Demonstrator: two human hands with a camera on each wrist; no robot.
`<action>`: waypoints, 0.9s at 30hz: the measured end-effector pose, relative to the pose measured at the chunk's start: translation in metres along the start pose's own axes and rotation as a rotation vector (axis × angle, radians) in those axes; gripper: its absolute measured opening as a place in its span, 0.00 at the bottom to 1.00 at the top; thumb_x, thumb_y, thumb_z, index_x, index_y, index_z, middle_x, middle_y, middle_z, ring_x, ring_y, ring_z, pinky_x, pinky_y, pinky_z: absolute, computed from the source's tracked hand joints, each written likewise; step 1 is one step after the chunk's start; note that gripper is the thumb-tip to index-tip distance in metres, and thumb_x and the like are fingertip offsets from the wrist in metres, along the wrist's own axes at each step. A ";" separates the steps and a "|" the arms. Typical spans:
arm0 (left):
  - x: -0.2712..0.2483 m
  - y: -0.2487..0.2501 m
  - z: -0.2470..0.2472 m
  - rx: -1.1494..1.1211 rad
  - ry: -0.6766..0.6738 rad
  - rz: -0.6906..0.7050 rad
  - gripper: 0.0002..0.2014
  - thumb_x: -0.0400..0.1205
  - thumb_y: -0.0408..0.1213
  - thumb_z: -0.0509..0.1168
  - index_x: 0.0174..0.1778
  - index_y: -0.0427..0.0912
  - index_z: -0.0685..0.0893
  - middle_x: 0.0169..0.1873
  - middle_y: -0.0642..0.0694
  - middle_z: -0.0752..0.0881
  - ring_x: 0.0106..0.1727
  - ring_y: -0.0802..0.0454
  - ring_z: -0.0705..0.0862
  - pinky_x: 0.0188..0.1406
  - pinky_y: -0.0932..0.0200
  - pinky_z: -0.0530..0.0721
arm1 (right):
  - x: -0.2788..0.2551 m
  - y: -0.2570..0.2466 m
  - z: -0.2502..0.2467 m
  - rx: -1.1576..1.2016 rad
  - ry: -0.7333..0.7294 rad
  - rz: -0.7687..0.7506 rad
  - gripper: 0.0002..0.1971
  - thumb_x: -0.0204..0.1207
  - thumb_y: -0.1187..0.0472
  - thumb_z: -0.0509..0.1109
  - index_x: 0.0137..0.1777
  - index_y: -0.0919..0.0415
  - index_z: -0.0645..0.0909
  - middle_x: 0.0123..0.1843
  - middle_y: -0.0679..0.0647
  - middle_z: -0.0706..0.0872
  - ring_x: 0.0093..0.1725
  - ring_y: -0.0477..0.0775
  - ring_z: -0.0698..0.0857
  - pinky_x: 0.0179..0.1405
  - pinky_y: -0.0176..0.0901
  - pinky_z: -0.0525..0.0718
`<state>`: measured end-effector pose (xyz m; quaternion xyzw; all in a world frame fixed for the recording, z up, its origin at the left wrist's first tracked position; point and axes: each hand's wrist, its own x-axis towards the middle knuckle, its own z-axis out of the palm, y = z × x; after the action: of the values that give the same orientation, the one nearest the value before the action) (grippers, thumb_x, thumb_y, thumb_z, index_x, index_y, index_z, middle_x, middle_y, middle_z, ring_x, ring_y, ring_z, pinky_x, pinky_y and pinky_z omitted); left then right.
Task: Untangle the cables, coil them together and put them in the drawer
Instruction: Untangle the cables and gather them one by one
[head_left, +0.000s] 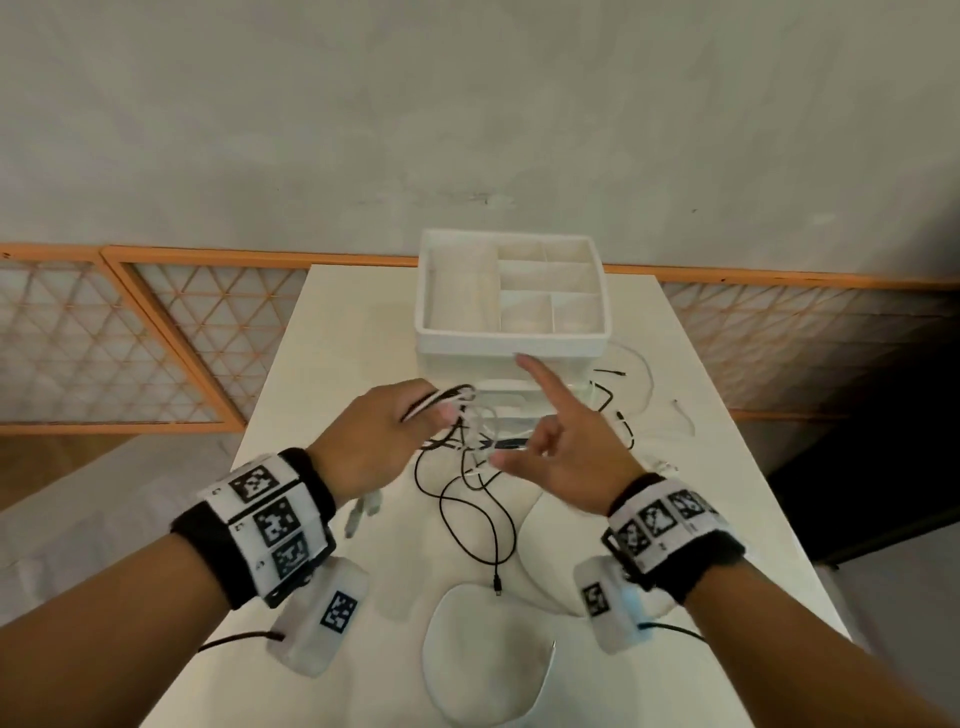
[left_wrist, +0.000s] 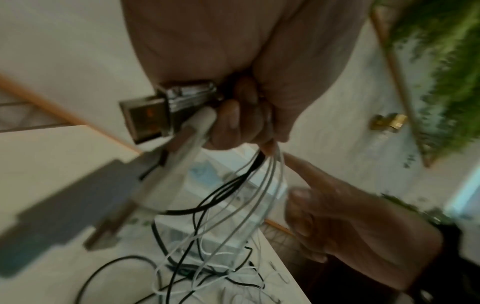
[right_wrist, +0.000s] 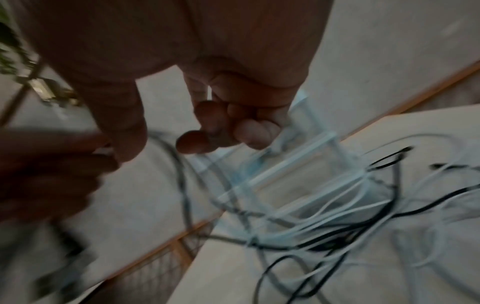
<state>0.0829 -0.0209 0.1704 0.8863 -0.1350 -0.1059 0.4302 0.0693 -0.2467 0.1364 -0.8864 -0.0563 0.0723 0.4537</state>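
My left hand (head_left: 415, 421) grips a bundle of black and white cables (head_left: 451, 399) just in front of the white drawer unit (head_left: 511, 344). In the left wrist view its fingers (left_wrist: 241, 123) curl round the strands, and USB plugs (left_wrist: 145, 117) stick out of the fist. The strands hang down into a tangle (head_left: 478, 467) on the table. My right hand (head_left: 543, 439) hovers beside it with the index finger straight, pointing at the unit. Its other fingers (right_wrist: 233, 127) are curled with nothing seen in them.
The white table (head_left: 701, 519) carries loose black (head_left: 610, 400) and white cable ends right of the unit. A black plug (head_left: 497, 590) lies near the front, above a pale round shape (head_left: 483, 654). The unit's top tray has several compartments. Orange lattice panels stand behind.
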 end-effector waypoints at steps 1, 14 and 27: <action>-0.002 0.014 0.005 0.023 -0.040 0.050 0.15 0.88 0.49 0.59 0.38 0.47 0.81 0.22 0.64 0.78 0.24 0.67 0.76 0.29 0.67 0.70 | 0.001 -0.008 0.013 0.023 -0.028 -0.018 0.41 0.68 0.46 0.82 0.77 0.28 0.64 0.26 0.46 0.84 0.24 0.41 0.80 0.32 0.33 0.81; -0.012 -0.023 0.011 0.449 -0.352 -0.084 0.15 0.89 0.40 0.56 0.56 0.47 0.89 0.35 0.56 0.80 0.38 0.57 0.79 0.34 0.67 0.71 | 0.025 0.036 -0.015 -0.225 0.537 -0.048 0.05 0.74 0.64 0.76 0.46 0.55 0.83 0.35 0.49 0.88 0.36 0.50 0.85 0.44 0.35 0.83; -0.012 -0.058 0.008 0.122 0.222 -0.283 0.25 0.86 0.55 0.59 0.35 0.35 0.75 0.24 0.46 0.73 0.26 0.44 0.71 0.31 0.53 0.68 | -0.052 0.162 0.023 -0.555 0.168 0.842 0.30 0.76 0.45 0.72 0.71 0.61 0.71 0.69 0.64 0.80 0.67 0.67 0.82 0.60 0.52 0.81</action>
<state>0.0778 0.0112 0.1209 0.9270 0.0335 -0.0585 0.3689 0.0194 -0.3311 -0.0042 -0.9220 0.3255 0.1597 0.1357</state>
